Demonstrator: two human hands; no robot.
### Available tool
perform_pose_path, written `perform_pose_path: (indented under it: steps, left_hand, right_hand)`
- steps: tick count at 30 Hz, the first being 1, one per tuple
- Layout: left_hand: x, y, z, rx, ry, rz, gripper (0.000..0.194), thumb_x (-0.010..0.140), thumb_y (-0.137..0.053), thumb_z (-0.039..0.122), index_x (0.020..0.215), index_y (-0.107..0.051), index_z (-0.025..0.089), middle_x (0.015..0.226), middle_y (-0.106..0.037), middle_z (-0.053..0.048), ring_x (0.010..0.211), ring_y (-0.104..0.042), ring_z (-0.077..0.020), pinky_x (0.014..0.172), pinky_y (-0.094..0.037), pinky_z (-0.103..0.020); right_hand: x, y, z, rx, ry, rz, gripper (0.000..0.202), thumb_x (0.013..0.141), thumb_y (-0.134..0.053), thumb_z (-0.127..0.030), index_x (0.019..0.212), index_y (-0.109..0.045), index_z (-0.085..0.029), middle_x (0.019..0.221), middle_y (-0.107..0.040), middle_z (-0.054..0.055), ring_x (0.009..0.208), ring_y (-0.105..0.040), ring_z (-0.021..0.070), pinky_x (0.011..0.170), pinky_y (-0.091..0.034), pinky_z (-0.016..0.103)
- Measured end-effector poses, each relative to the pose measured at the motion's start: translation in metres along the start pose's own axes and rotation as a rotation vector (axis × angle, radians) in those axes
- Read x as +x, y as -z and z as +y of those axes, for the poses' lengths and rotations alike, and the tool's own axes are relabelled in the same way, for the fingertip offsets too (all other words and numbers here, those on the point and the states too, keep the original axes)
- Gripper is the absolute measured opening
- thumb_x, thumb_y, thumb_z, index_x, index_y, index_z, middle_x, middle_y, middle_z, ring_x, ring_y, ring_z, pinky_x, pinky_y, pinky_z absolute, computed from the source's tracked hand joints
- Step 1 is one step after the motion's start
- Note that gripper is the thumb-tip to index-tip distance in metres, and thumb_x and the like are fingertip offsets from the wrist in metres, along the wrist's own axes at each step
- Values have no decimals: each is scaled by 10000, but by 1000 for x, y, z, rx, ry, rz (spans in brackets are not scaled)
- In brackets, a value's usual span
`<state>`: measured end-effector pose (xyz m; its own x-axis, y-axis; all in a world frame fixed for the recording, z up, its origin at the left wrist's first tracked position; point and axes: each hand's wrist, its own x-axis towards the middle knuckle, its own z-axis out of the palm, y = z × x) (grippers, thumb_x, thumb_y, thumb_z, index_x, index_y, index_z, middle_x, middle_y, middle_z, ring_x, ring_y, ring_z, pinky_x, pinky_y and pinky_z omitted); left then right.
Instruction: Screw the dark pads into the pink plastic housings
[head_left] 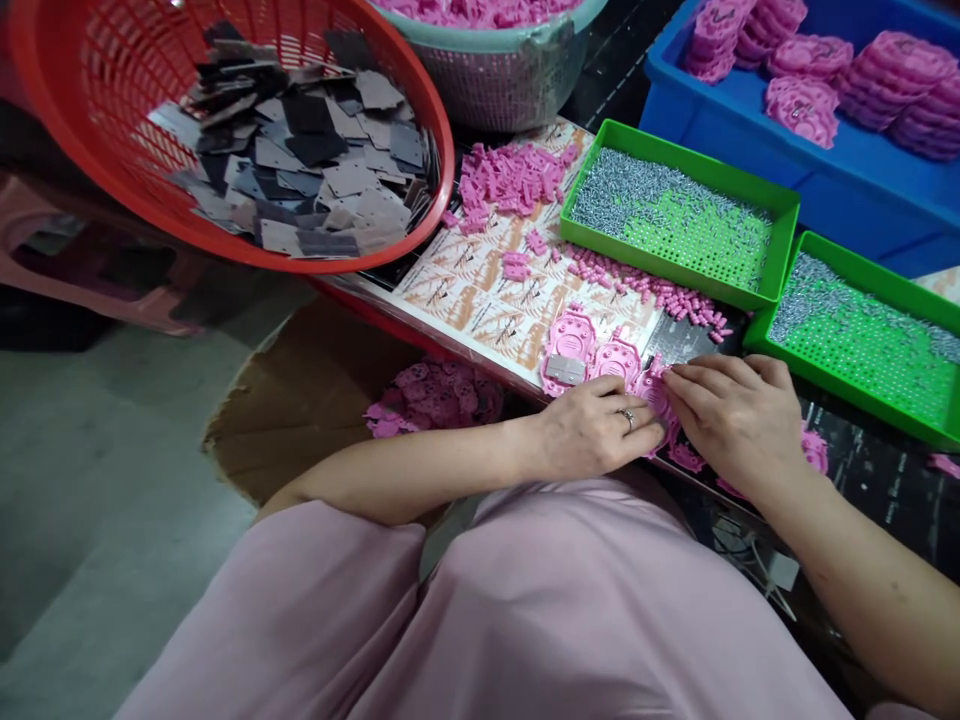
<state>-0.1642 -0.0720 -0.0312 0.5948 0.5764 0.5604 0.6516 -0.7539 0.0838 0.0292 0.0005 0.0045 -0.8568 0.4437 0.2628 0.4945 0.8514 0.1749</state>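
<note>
A pink plastic casing (658, 393) lies at the table's near edge between my two hands, mostly covered by them. My left hand (600, 425), with a ring on one finger, is closed over its left side. From the right, my right hand (739, 415) reaches its upper end with fingers bent together; what the fingertips pinch, if anything, is hidden. Left of it in the row lie another pink casing (618, 357) and a pink casing with a grey metal plate (566, 369) across its lower part. More pink casings (814, 450) show partly beside my right wrist.
Beyond my hands are loose pink pegs (645, 285), a pile of small pink parts (514, 180) and two green trays (679, 215) of screws. A red basket (442, 200) of metal plates, a pale green basket (495, 90) and a blue crate (750, 150) stand around.
</note>
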Motion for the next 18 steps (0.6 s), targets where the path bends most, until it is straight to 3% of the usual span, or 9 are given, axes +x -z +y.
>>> perform_pose_path:
  steps: [4,9,13,18]
  left_hand:
    - [2,1,0,-21,20,-105,284,985,-380,130,961,-662,154,989,-730,-76,912,-675,-136,821,-487,-296]
    - [3,4,-2,-88,36,-133,278,962,-373,95,981,-647,143,975,-728,-81,899,-678,-141,822,-481,-305]
    - [2,4,-1,-86,58,-173,262,954,-381,85,994,-633,144,1009,-727,-66,889,-676,-128,830,-465,-295]
    - [3,3,0,-101,83,-167,224,934,-428,80,996,-636,133,981,-735,-65,879,-686,-129,856,-466,-298]
  right_hand:
    - [4,7,-9,-111,-27,-83,165,888,-563,-243,958,-703,-190,1032,-719,35,1077,-554,263,907,-313,415]
    - [2,-3,7,17,-66,-30,167,886,-588,-336,870,-739,-267,898,-727,-5,929,-542,217,776,-337,359]
    - [7,-8,21,145,-49,-89,176,889,-583,-317,852,-750,-273,815,-727,-16,835,-538,190,709,-317,346]
    - [9,4,6,-10,-3,-108,218,909,-535,-304,860,-729,-217,858,-718,20,910,-538,228,783,-305,376]
